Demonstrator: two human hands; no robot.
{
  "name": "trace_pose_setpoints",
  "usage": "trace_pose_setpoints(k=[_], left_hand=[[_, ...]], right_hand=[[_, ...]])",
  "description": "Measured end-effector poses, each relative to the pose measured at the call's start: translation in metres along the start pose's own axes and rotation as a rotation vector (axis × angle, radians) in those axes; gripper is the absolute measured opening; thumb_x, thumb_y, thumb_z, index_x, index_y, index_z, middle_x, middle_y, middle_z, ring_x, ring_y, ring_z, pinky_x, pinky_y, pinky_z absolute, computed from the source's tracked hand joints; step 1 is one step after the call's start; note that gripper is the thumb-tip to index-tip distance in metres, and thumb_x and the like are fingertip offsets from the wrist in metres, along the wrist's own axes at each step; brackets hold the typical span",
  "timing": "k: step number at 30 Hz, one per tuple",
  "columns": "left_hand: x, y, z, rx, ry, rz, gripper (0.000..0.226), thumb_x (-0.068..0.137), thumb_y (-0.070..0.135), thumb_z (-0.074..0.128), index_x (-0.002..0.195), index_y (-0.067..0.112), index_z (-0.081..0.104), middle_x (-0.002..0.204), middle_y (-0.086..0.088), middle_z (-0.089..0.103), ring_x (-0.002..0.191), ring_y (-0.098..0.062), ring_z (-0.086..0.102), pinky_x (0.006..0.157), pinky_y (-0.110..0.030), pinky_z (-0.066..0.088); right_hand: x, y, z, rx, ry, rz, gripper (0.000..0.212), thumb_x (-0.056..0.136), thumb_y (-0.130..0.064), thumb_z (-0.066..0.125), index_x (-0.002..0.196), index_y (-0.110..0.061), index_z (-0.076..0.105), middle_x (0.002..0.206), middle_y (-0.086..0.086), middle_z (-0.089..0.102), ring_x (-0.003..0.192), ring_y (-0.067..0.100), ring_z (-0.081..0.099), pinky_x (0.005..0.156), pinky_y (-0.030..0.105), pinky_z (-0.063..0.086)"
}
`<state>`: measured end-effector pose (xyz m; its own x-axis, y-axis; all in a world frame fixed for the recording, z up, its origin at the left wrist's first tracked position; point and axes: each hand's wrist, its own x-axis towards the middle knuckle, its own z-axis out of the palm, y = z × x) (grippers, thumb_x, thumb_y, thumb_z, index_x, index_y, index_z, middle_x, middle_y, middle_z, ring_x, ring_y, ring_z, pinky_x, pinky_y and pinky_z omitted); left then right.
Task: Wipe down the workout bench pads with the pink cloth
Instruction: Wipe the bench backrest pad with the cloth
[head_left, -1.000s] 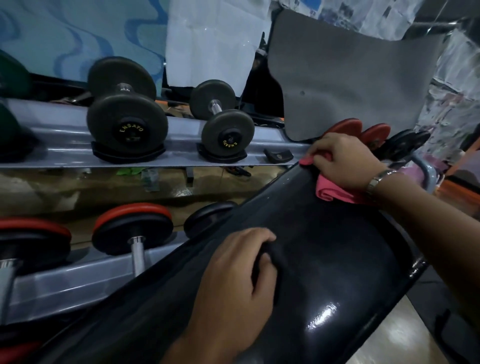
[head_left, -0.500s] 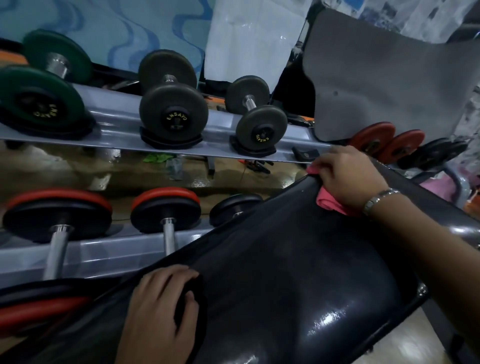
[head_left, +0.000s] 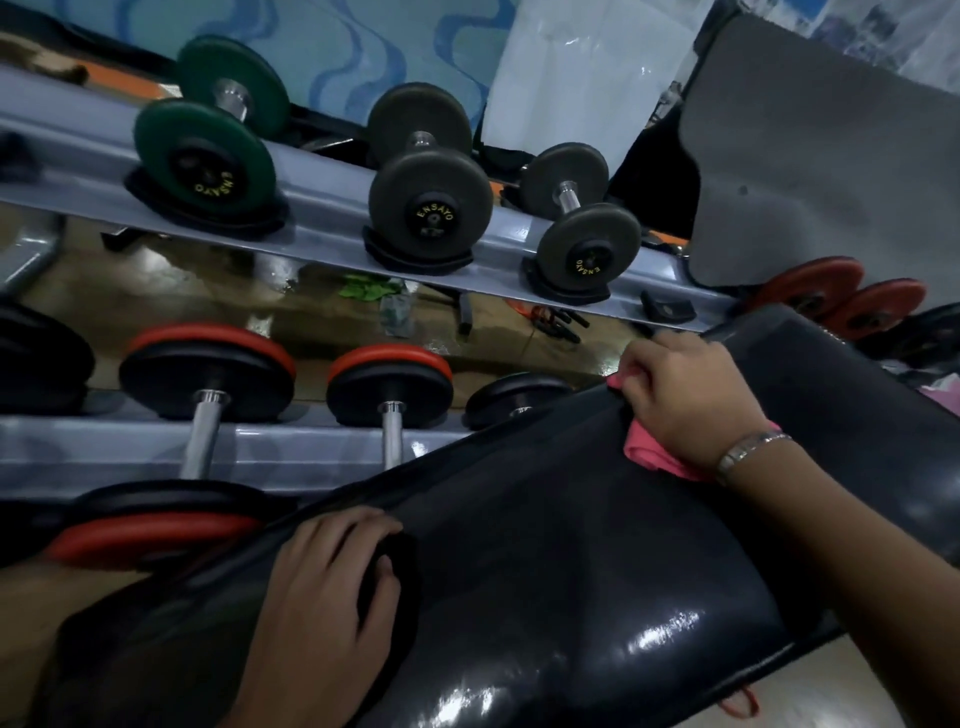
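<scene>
A glossy black bench pad (head_left: 545, 561) slants across the lower half of the head view, from lower left to upper right. The pink cloth (head_left: 652, 449) lies bunched on the pad's far edge, mostly hidden beneath my right hand (head_left: 685, 400), which presses down and grips it. A metal bracelet sits on that wrist. My left hand (head_left: 332, 587) rests on the pad's near-left edge, fingers curled over the rim and thumb on top, gripping the pad.
A grey two-tier dumbbell rack (head_left: 322, 234) stands just beyond the bench, with green and grey dumbbells above and black-and-red ones (head_left: 208, 374) below. A grey mat (head_left: 810, 156) leans at upper right. Red weight plates (head_left: 831, 291) sit behind the pad's far end.
My right hand has slid the cloth toward me along the pad's far edge. My left hand has shifted back along the near edge, and my view has swung left.
</scene>
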<state>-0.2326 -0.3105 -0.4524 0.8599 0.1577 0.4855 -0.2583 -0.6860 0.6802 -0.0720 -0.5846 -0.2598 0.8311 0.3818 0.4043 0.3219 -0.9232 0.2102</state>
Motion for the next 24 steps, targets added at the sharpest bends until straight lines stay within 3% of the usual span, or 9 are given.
trace_pose_setpoints(k=[4, 8, 11, 14, 17, 20, 24], left_hand=[[-0.009, -0.01, -0.014, 0.032, -0.027, -0.035, 0.034, 0.09, 0.031, 0.046, 0.114, 0.023, 0.068, 0.119, 0.01, 0.062, 0.115, -0.012, 0.053, 0.099, -0.026, 0.035], [-0.017, -0.024, -0.024, 0.07, -0.055, -0.069, 0.035, 0.089, 0.032, 0.046, 0.117, 0.024, 0.066, 0.12, 0.01, 0.062, 0.114, -0.013, 0.054, 0.099, -0.028, 0.035], [-0.025, -0.034, -0.031, 0.088, -0.061, -0.076, 0.036, 0.089, 0.031, 0.047, 0.118, 0.022, 0.066, 0.12, 0.007, 0.064, 0.113, -0.016, 0.055, 0.099, -0.03, 0.037], [-0.036, -0.046, -0.041, 0.122, -0.093, -0.058, 0.038, 0.09, 0.032, 0.047, 0.122, 0.021, 0.065, 0.122, 0.007, 0.062, 0.116, -0.015, 0.054, 0.102, -0.03, 0.037], [-0.047, -0.062, -0.052, 0.162, -0.123, -0.056, 0.04, 0.092, 0.034, 0.047, 0.125, 0.023, 0.064, 0.124, 0.009, 0.06, 0.117, -0.012, 0.053, 0.101, -0.028, 0.036], [-0.06, -0.075, -0.06, 0.209, -0.126, -0.069, 0.043, 0.091, 0.035, 0.048, 0.126, 0.021, 0.067, 0.125, 0.007, 0.062, 0.114, -0.017, 0.057, 0.096, -0.032, 0.04], [-0.075, -0.086, -0.061, 0.228, -0.123, -0.128, 0.046, 0.09, 0.036, 0.047, 0.127, 0.02, 0.069, 0.125, 0.005, 0.064, 0.114, -0.019, 0.059, 0.097, -0.033, 0.041]], right_hand=[[-0.01, -0.013, 0.005, 0.005, -0.048, -0.034, 0.04, 0.089, -0.038, 0.04, 0.095, -0.022, 0.076, 0.092, 0.004, 0.066, 0.09, 0.034, 0.06, 0.077, 0.045, 0.05], [-0.009, -0.017, -0.003, 0.021, -0.071, -0.057, 0.027, 0.086, -0.04, 0.049, 0.087, -0.027, 0.072, 0.09, -0.006, 0.064, 0.091, 0.027, 0.061, 0.08, 0.044, 0.046], [-0.008, -0.026, 0.007, -0.035, -0.003, 0.021, 0.024, 0.091, -0.033, 0.055, 0.089, -0.018, 0.073, 0.086, 0.003, 0.063, 0.087, 0.035, 0.059, 0.076, 0.044, 0.046], [-0.017, -0.032, 0.01, 0.047, -0.048, -0.1, 0.016, 0.091, -0.026, 0.061, 0.095, -0.021, 0.077, 0.087, 0.002, 0.065, 0.087, 0.033, 0.061, 0.077, 0.048, 0.051], [-0.015, -0.036, 0.002, 0.05, -0.093, -0.121, 0.007, 0.088, -0.03, 0.065, 0.085, -0.026, 0.071, 0.084, -0.004, 0.063, 0.087, 0.028, 0.062, 0.078, 0.046, 0.047], [-0.011, -0.047, 0.013, 0.001, -0.023, -0.033, 0.022, 0.088, -0.035, 0.052, 0.085, -0.022, 0.07, 0.084, 0.001, 0.062, 0.085, 0.034, 0.06, 0.075, 0.043, 0.045], [-0.021, -0.059, 0.019, 0.073, -0.09, -0.141, 0.02, 0.09, -0.026, 0.057, 0.094, -0.023, 0.076, 0.086, 0.003, 0.065, 0.085, 0.032, 0.06, 0.077, 0.047, 0.051]])
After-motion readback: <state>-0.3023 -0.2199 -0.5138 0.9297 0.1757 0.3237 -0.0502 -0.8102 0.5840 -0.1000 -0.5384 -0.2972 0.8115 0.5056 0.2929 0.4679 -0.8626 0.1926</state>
